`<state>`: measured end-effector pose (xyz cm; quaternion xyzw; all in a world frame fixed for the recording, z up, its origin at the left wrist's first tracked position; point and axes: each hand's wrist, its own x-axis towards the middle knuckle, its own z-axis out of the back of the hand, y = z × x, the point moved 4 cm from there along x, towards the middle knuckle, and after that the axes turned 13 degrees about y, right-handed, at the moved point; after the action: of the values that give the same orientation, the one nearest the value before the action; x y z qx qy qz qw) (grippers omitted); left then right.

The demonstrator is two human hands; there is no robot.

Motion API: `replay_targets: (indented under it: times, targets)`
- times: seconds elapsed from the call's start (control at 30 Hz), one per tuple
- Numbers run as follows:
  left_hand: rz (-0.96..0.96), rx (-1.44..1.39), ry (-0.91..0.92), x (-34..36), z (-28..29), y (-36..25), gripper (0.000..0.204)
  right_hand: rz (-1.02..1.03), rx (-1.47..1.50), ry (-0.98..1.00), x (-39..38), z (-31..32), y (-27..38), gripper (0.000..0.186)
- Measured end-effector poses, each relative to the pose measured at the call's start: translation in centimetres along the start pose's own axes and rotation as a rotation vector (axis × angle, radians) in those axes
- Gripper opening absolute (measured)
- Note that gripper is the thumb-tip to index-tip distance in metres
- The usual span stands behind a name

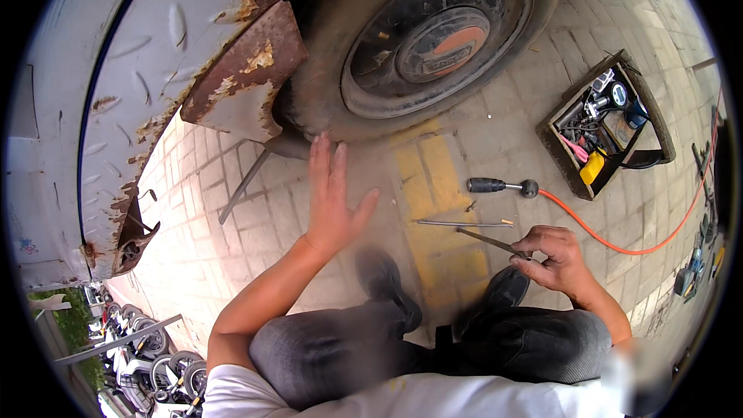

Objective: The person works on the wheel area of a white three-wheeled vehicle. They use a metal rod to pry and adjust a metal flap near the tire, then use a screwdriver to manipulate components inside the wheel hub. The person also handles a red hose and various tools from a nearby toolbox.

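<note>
Fingers of the right hand point(556, 258) pinch a thin tool point(487, 240); left hand point(333, 213) spread, empty, fingertips at the tyre point(329, 81), contact unclear. Reads as feeling the tyre, tool ready; using it there calls for bringing its tip left and forward. Tool's just beyond right shoe point(508, 285), long axis near crosswise, free end left, slightly away.
</note>
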<state>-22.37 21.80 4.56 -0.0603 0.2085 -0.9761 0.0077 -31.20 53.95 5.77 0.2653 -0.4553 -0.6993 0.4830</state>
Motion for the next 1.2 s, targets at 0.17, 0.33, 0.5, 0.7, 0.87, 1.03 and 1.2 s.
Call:
replay_targets:
  times: [0.17,0.33,0.5,0.7,0.87,1.03,1.2]
  targets:
    - [0.022,0.183,-0.019,1.7,-0.3,0.3,0.096,0.041,-0.029,-0.121,1.0,-3.2,-3.9,0.013]
    - [0.028,0.195,-0.075,3.4,-0.1,-1.0,0.097,0.038,-0.040,-0.085,-0.6,-8.6,-10.7,0.010]
    - [-0.080,0.312,-0.146,6.9,3.8,-4.7,0.094,-0.322,0.079,-0.133,-0.5,-4.6,-7.2,0.015]
    - [-0.194,0.305,-0.338,8.3,6.5,-6.5,0.090,-0.315,-0.167,-0.319,3.1,5.5,0.6,0.030]
    - [-0.012,0.340,-0.422,8.9,6.7,-4.4,0.085,-0.183,-0.468,-0.289,5.5,10.2,6.3,0.034]
    - [0.166,0.295,-0.474,10.7,7.4,-3.8,0.074,-0.241,-0.202,-0.144,8.4,10.0,7.9,0.036]
    - [0.057,0.445,-0.718,11.4,7.7,-3.8,0.050,-0.361,0.240,-0.023,11.6,7.5,8.1,0.036]
